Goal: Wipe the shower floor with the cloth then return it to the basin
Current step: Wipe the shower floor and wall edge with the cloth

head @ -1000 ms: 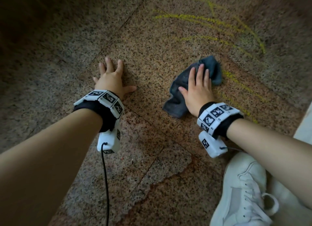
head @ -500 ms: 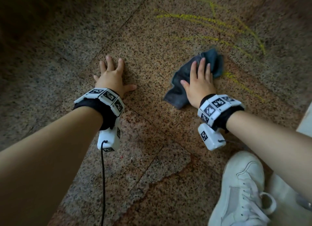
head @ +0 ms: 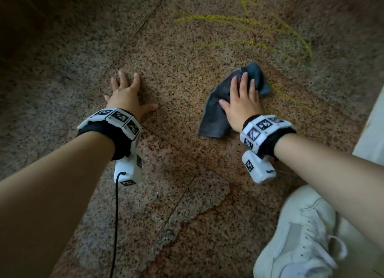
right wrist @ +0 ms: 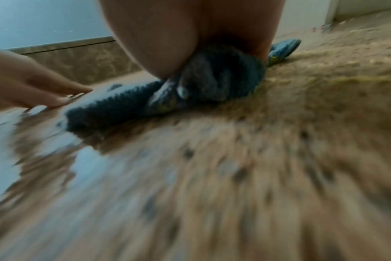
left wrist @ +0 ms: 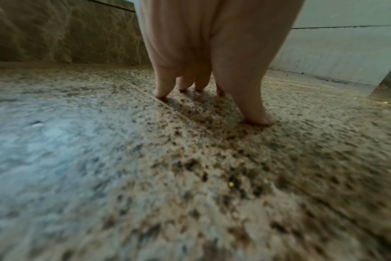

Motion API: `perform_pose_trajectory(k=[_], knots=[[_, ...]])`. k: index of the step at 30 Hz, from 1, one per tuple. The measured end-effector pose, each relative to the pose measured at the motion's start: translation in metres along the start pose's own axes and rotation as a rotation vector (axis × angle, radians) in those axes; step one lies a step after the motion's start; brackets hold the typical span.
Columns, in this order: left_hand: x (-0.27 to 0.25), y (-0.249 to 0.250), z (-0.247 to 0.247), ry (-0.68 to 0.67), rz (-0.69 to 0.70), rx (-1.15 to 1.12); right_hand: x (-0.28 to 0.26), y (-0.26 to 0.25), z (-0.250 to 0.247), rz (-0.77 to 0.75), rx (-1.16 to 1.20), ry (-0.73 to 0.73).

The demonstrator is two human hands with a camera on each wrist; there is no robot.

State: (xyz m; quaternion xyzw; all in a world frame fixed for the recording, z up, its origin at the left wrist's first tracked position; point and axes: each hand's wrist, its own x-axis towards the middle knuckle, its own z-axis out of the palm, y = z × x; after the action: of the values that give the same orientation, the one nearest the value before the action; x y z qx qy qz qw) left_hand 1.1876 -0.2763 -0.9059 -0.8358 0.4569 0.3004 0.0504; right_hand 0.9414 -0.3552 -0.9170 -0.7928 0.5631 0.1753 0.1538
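Observation:
A dark blue-grey cloth [head: 216, 113] lies crumpled on the speckled granite shower floor [head: 182, 74]. My right hand [head: 242, 96] presses flat on it with straight fingers, and the cloth sticks out beyond the fingertips and to the left. In the right wrist view the cloth [right wrist: 114, 106] bunches under my palm, with yellow smears on its far edge. My left hand [head: 126, 92] rests spread and flat on the bare floor to the left; its fingertips [left wrist: 161, 93] touch the stone. Yellow chalk-like lines [head: 234, 19] curve across the floor beyond the cloth. No basin is in view.
A white sneaker [head: 307, 236] stands at the lower right, next to a pale light-coloured surface [head: 372, 132] at the right edge. A wet darker patch [head: 187, 153] spreads across the floor near me. A brown marbled wall base [left wrist: 63, 35] runs behind my left hand. A black cable [head: 116, 215] hangs from the left wrist.
My right hand pushed the cloth away from me toward the yellow lines, then drew it back slightly. The left hand stayed planted on the floor.

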Motion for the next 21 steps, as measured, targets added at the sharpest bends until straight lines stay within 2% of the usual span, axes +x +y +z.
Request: perform_pose_trajectory(k=[5,15,21], knots=[[0.001,-0.002,0.001,0.008,-0.005,0.009,0.021,0.012,-0.012,0.025,0.017,0.01],[0.001,-0.001,0.001,0.0,-0.006,0.01,-0.027,0.002,0.012,-0.063,-0.056,-0.024],[0.001,0.0,0.001,0.009,-0.002,0.007,-0.014,0.0,0.009,-0.054,-0.039,-0.021]])
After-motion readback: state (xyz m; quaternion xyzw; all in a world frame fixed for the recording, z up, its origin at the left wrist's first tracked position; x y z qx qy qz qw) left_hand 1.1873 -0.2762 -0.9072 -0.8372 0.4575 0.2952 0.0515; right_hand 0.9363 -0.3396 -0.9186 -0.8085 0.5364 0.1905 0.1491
